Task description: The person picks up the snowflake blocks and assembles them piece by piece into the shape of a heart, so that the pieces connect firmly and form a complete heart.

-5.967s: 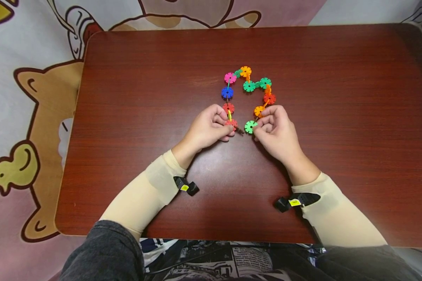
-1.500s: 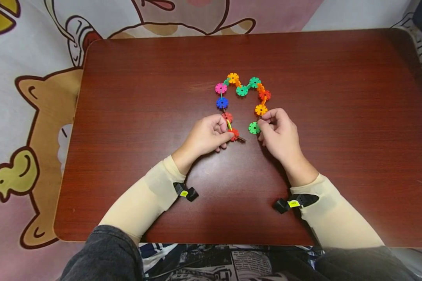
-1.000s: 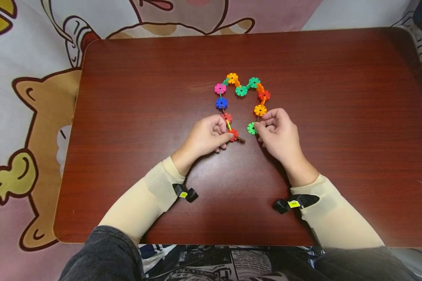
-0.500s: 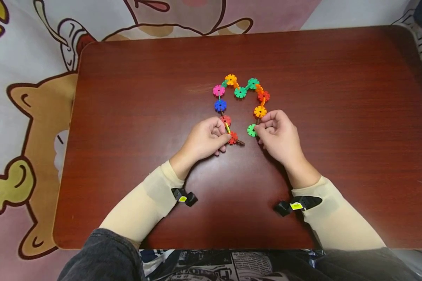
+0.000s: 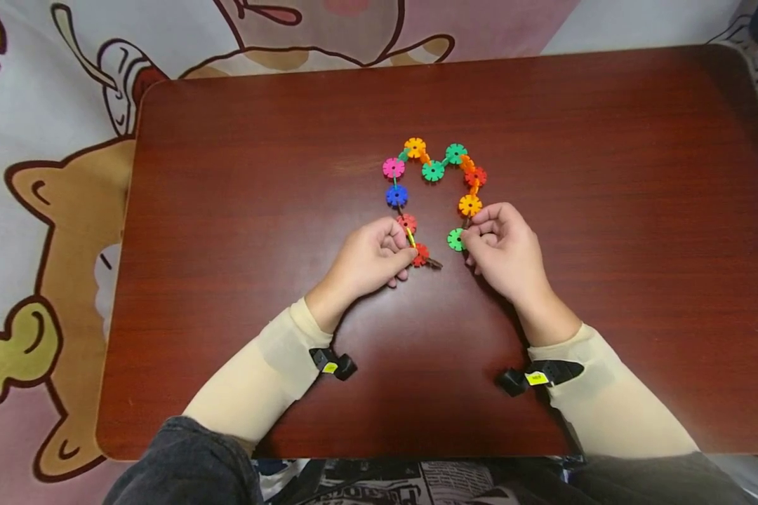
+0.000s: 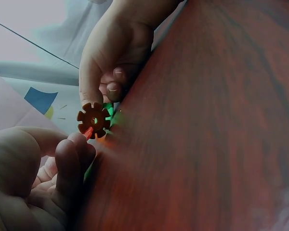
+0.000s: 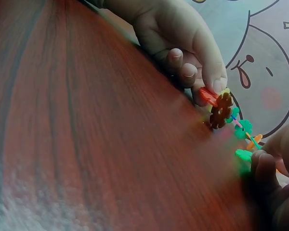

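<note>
A chain of notched plastic snowflake discs in several colours bends into an unclosed loop on the table, with a blue disc (image 5: 396,196) on its left side and an orange disc (image 5: 470,205) on its right. My left hand (image 5: 371,258) pinches the red disc (image 5: 420,254) near one end. A brown disc (image 6: 94,120) stands on edge out of that red one, its face showing in the left wrist view. Thumb and fingers of my right hand (image 5: 508,249) pinch the light green disc (image 5: 456,239) at the other end. A small gap separates the brown and green discs.
The dark red-brown wooden table (image 5: 259,175) has rounded corners. A cloth with cartoon animals (image 5: 69,231) lies beyond its left and far edges. Black wrist cameras (image 5: 333,363) sit on both forearms over beige sleeves.
Compared with six seconds ago, the chain's two ends stand slightly farther apart, the brown disc now lower than the green one. Over the last second both grips stay alike while the whole view drifts.
</note>
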Demonstrator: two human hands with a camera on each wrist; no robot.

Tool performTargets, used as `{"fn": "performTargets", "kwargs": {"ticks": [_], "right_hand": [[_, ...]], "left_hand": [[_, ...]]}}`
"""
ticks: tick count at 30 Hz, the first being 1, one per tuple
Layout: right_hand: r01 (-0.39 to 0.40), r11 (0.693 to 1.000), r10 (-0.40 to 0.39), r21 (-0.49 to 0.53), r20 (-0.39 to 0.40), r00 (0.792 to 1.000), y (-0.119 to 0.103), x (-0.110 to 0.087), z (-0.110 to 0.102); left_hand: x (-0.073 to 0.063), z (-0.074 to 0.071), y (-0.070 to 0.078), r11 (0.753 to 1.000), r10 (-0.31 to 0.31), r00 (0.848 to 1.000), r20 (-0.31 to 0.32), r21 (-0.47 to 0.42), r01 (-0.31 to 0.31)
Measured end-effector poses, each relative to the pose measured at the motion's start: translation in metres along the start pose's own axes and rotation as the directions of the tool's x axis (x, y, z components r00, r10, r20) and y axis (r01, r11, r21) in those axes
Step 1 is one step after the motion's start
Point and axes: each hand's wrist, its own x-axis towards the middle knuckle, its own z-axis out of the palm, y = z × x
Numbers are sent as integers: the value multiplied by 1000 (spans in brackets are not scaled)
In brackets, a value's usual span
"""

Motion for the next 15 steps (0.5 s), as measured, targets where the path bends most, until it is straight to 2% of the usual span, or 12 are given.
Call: {"fn": "performTargets", "kwargs": {"ticks": [2, 4, 5, 6, 7, 8, 10, 11, 13, 14, 15], "right_hand": [[-15, 999, 15, 32, 0, 1000, -1, -1, -3], [-34, 997, 34, 74, 2, 999, -1, -2, -5], [-45, 994, 45, 102, 4, 999, -2, -3, -5], [-55, 990, 54, 129, 10, 998, -2, -3, -6], [-65, 986, 63, 153, 18, 998, -2, -3, -6], [-73, 982, 69, 175, 27, 997, -2, -2, -6], [-85, 973, 76, 213, 50, 996, -2, 0, -6], [-90, 970, 78, 227, 59, 995, -2, 1, -6], [-97, 966, 83, 239, 70, 994, -2, 3, -7], [-101, 964, 86, 245, 72, 994, -1, 4, -9], [-105, 962, 90, 250, 72, 993, -1, 4, -10]], "left_hand": [[-1, 2, 3, 999, 10, 1000, 3, 32, -10], [-3, 1, 7, 987, 62, 998, -3, 146, -61], [-3, -1, 10, 970, 96, 995, -8, 225, -92], [-4, -4, 15, 942, 135, 991, -14, 313, -124], [-5, -8, 20, 904, 174, 984, -21, 399, -152], [-4, -12, 27, 855, 213, 977, -22, 488, -175], [3, -19, 46, 742, 277, 961, 6, 633, -218], [10, -21, 57, 687, 300, 953, 46, 683, -249], [30, -20, 77, 568, 336, 926, 170, 748, -343], [42, -17, 85, 506, 341, 906, 251, 763, -402], [55, -12, 92, 447, 337, 878, 340, 763, -468]]}}
